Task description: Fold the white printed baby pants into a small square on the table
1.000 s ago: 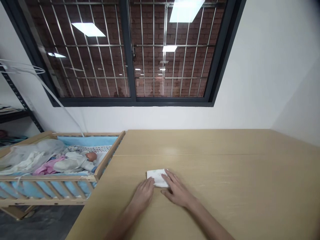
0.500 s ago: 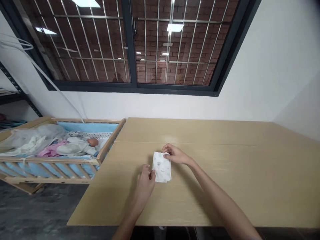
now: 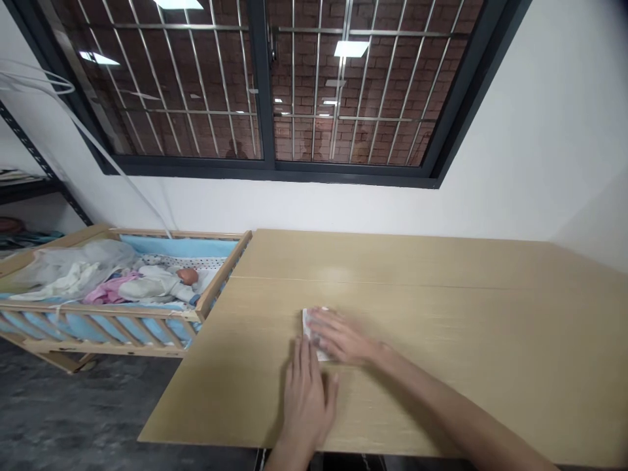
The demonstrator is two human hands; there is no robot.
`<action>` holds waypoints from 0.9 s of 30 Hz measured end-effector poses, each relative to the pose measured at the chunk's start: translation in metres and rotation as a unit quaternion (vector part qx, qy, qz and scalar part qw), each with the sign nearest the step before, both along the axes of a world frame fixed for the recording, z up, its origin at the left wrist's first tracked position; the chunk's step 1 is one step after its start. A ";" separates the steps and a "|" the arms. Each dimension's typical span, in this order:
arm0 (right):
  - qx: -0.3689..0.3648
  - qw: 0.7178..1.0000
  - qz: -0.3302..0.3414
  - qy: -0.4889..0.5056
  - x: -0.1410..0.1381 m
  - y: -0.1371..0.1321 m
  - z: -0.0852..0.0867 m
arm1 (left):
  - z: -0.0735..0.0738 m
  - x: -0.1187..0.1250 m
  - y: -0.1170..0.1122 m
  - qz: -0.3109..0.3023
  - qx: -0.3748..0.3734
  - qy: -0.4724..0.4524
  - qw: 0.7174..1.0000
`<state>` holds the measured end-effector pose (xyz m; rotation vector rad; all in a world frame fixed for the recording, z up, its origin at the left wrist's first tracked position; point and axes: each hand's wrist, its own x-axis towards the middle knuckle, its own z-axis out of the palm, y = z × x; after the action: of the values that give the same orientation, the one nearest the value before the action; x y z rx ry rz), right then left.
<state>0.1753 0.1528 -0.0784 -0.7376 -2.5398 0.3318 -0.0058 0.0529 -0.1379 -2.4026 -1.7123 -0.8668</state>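
Observation:
A small folded white cloth (image 3: 305, 322), printed with a faint pattern in the earlier view, lies flat on the wooden table. My right hand (image 3: 342, 337) is spread over it, palm down, and covers most of it; its fingers are slightly blurred. At the cloth's near left corner are the outstretched fingertips of my left hand (image 3: 307, 386), whose thumb stands apart to the right. Neither hand grips the cloth. Only its left strip and a bit of its near edge show.
The wide wooden table (image 3: 441, 366) runs back to the white wall under a barred window (image 3: 275, 171). To the left stands a wooden crib (image 3: 122, 316) with blue lining, holding a baby doll (image 3: 169, 281) and pink and white cloths (image 3: 105, 290).
My right hand has gone from pinching the cloth's top edge to lying flat over it. My left hand has opened from a pinch at the left edge, fingers now straight. The view has shifted slightly.

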 end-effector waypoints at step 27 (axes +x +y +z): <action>-0.152 0.909 -0.269 0.280 0.014 0.056 -0.062 | 0.026 -0.020 0.032 0.091 -0.144 -0.039 0.985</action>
<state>0.1894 0.2083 -0.1401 -1.2174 -1.6820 0.6456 -0.0255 0.0848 -0.1117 -2.3527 -2.1829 -0.7422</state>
